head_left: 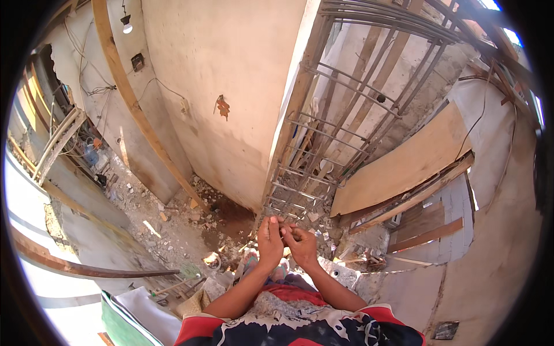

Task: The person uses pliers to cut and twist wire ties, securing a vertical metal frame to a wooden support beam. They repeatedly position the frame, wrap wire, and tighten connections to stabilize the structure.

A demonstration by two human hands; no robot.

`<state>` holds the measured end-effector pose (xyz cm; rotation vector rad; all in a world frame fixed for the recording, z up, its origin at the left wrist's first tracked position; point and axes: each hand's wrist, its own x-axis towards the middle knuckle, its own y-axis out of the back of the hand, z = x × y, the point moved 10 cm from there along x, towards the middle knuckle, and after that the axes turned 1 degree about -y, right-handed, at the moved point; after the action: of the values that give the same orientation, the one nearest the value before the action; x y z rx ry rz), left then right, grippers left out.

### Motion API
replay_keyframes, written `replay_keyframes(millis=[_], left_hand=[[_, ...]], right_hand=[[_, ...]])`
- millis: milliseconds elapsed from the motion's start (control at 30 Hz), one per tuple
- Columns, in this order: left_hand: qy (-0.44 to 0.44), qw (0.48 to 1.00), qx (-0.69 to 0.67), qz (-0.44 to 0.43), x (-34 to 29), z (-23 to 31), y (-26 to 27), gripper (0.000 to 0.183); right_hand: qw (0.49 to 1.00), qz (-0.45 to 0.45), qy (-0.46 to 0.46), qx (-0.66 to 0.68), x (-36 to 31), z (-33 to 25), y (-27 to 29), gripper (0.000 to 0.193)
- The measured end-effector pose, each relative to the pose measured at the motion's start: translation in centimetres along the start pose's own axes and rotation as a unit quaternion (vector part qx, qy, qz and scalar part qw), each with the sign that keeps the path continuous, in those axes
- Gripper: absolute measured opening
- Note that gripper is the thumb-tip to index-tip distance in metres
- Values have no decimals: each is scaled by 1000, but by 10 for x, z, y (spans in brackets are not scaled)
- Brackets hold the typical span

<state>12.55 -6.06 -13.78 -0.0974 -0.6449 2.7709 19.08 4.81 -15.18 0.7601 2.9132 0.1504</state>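
Rusty steel bars of the cage [323, 155] stood before us, and we held both hands [287, 239] together at its lowest ties, fingers pinched as if twisting wire.

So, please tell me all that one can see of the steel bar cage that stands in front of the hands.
The steel bar cage is a tall frame of long, thin, rust-brown rods, crossed at intervals by horizontal ties like ladder rungs. It leans from the rubble-covered ground up against the plastered column, and its top runs out of the picture at the upper right. The left hand and the right hand meet at its lowest ties; whether the fingers hold a wire there cannot be told.
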Motion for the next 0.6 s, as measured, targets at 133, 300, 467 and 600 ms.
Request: replay_keyframes(millis=[133,300,467,600], left_hand=[[16,988,-124,92,57,-25,25,37],[38,998,-30,46,179,39,10,44],[75,990,93,-80,251,92,-56,59],[91,977,125,-149,262,86,-76,56]], right_hand=[[997,39,60,-26,21,-23,-7,25],[960,236,151,21,82,-74,71,44],[938,256,170,160,129,-124,92,68],[918,212,155,297,161,-139,94,74]])
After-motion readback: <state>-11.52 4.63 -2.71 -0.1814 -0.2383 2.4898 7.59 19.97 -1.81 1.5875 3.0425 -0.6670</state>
